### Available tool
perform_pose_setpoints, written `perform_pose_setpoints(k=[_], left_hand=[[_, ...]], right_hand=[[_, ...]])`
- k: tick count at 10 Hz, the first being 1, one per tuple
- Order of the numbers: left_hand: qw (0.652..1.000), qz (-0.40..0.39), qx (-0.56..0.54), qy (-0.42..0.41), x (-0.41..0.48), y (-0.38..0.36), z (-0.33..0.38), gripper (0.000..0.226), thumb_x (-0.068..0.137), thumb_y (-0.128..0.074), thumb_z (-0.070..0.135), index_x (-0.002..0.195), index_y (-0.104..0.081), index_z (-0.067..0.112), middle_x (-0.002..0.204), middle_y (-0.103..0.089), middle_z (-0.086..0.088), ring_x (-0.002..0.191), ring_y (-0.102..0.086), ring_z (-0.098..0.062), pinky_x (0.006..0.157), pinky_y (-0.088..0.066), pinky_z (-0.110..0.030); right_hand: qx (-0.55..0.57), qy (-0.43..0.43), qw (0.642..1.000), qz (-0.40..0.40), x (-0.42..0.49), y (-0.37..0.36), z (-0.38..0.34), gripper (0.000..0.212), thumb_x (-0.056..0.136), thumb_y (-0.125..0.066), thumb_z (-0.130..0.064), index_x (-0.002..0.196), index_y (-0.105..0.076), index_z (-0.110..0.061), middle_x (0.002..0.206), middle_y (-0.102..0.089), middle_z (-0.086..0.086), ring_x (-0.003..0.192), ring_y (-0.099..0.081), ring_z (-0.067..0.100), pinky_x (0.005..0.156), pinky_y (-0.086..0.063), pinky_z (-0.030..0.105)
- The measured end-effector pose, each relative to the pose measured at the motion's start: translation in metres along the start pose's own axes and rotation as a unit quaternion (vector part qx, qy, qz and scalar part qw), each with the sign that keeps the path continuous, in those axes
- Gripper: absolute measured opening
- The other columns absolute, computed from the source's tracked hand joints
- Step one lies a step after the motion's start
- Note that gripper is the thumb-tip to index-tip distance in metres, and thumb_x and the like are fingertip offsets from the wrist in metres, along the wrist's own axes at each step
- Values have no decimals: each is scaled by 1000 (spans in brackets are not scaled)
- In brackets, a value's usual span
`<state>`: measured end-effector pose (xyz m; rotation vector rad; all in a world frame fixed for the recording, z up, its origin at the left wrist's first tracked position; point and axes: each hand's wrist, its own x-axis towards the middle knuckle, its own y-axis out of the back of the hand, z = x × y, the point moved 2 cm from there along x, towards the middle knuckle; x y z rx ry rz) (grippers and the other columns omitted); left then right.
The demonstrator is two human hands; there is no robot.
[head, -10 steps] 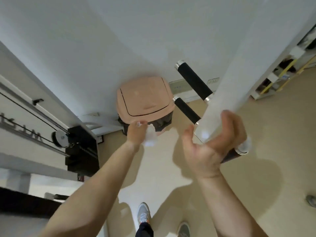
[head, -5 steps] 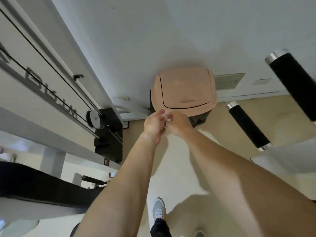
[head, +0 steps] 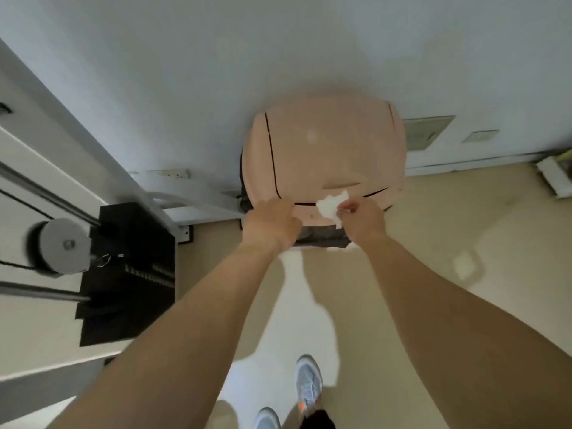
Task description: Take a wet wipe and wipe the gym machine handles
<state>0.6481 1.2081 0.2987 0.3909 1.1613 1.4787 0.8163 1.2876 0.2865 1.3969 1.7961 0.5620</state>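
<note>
A crumpled white wet wipe is pinched in the fingertips of my right hand, just over the front edge of a pink bin lid. The lid lies flat and closed, with a dark bin liner showing under its front rim. My left hand is curled around the lid's front left edge, thumb on top. The two hands are a short gap apart. No gym machine handles are in view.
A cable machine stands on the left, with a black weight stack, a grey pulley and white frame rails. The bin sits against a white wall with outlet plates. My shoes are on the beige floor below.
The view swung left and down, so the black handles left the frame. The wipe passed from my left hand to my right, and my left hand moved onto the lid's edge.
</note>
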Motion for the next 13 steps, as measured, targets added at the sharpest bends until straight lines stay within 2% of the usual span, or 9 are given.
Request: perform_pose_setpoints(k=[1, 2, 4, 5, 7, 8, 10, 11, 13], left_hand=[[981, 36, 163, -103, 65, -22, -1, 36, 96, -43, 27, 130, -55, 20, 127, -57, -4, 115, -51, -29, 86, -40, -41], [972, 3, 188, -139, 118, -49, 0, 46, 95, -40, 23, 140, -49, 25, 144, -49, -1, 129, -45, -28, 103, -35, -46], [979, -21, 168, -115, 170, -68, -8, 62, 95, -51, 25, 154, -31, 25, 159, -34, 0, 142, -35, -28, 112, -31, -46], [981, -3, 161, -107, 179, -63, -7, 65, 94, -53, 20, 155, -29, 25, 159, -35, 0, 142, -36, -28, 112, -33, -47], [988, -14, 138, -61, 192, -56, -5, 66, 94, -52, 14, 156, -28, 22, 151, -43, -8, 132, -45, -33, 102, -41, -46], [986, 13, 153, -61, 190, -52, -1, 58, 95, -49, 11, 150, -37, 22, 132, -56, -10, 115, -55, -32, 85, -45, -41], [998, 22, 53, -25, 169, -51, -16, 49, 97, -47, 10, 144, -49, 24, 134, -61, -6, 121, -57, -28, 96, -47, -38], [999, 39, 28, -12, 152, -49, -28, 42, 98, -45, 12, 138, -54, 21, 132, -62, -7, 121, -56, -29, 100, -48, -42], [998, -35, 49, 16, 102, -41, -43, 36, 100, -45, 19, 135, -53, 14, 136, -55, -8, 121, -54, -31, 101, -46, -42]], right_hand=[[-10, -8, 998, 59, 60, -11, 33, 20, 93, -57, -4, 99, -75, -11, 112, -71, 6, 108, -63, 23, 87, -36, 16], [-25, 18, 996, 80, 99, -18, 58, 22, 92, -57, -2, 101, -75, -12, 110, -71, 4, 106, -63, 20, 89, -37, 16], [-47, 103, 990, 86, 131, -34, 72, 18, 90, -63, -10, 106, -66, -18, 100, -67, -3, 93, -61, 18, 85, -44, 24], [-137, 160, 974, 87, 145, -45, 59, 13, 93, -60, -15, 101, -68, -21, 96, -69, -1, 89, -62, 21, 77, -48, 33], [-339, 137, 926, -90, 180, -82, 35, 26, 96, -53, -18, 118, -67, -15, 114, -68, 8, 104, -63, 29, 84, -52, 39], [-340, 122, 930, -68, 178, -81, 27, 23, 97, -49, -23, 110, -66, -15, 110, -69, 9, 101, -64, 31, 77, -46, 37], [-328, 131, 935, 20, 161, -66, 28, 16, 95, -46, -18, 86, -59, -20, 96, -71, 8, 82, -59, 30, 72, -38, 36], [-332, 144, 931, 39, 151, -60, 28, 22, 97, -45, -22, 91, -65, -16, 99, -69, 7, 95, -59, 32, 75, -33, 37], [-320, 133, 938, 29, 112, -49, 20, 30, 96, -46, -25, 116, -68, -17, 122, -59, 8, 112, -55, 31, 92, -44, 42]])
